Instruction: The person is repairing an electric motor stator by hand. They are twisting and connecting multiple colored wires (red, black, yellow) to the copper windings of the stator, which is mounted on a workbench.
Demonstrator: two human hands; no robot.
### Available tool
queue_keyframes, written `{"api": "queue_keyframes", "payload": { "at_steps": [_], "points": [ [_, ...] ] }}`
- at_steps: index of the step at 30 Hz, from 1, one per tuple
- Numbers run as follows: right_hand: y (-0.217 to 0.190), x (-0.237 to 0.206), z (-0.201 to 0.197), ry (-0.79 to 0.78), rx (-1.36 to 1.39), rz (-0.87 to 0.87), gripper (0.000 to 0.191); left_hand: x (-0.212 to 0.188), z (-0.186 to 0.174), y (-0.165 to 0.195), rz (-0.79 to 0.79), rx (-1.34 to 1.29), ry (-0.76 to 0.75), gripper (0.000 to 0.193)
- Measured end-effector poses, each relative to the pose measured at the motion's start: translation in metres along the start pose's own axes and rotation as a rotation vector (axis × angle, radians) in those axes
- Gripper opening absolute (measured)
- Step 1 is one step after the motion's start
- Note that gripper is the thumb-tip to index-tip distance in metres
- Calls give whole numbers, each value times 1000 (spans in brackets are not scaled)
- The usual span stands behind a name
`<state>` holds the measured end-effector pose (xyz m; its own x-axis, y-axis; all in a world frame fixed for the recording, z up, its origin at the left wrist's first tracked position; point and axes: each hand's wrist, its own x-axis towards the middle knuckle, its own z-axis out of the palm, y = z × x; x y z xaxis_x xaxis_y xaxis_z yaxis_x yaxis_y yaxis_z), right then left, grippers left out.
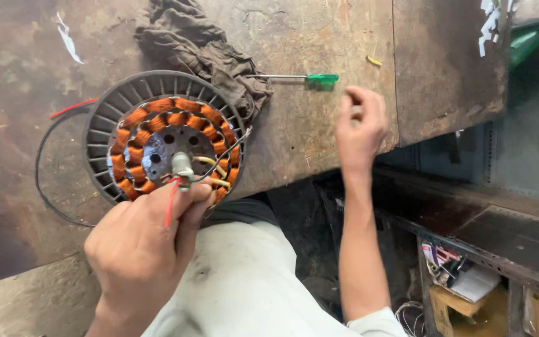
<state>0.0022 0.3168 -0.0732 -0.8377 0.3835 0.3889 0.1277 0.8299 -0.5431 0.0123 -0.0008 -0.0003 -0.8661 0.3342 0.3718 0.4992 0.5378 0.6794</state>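
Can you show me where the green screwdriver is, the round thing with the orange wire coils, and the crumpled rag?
green screwdriver [321, 79], head view, on its green handle.
round thing with orange coils [157, 106], head view, on a copper coil at the top of the ring.
crumpled rag [191, 43], head view, on its bunched middle.

Bare workbench [319, 143] top btwn fan motor stator [163, 143] and right hand [360, 125]: open lane. Screwdriver [301, 78] lies across the far end of it, touching crumpled rag [201, 50], which blocks stator's far side. Red and black wires [51, 162] loop round stator's left edge. Left hand [145, 249] covers the near rim. Far left of bench open, only a paper scrap [68, 39].
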Motion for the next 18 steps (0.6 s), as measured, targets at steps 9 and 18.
{"api": "queue_keyframes", "payload": {
  "at_steps": [9,18],
  "points": [
    [155,91,10,-177,-160,-200,11,-19,30,18,-208,226,111,36],
    [123,59,-14,-254,782,348,13,-28,28,34,-342,306,233,35]
  ]
}}
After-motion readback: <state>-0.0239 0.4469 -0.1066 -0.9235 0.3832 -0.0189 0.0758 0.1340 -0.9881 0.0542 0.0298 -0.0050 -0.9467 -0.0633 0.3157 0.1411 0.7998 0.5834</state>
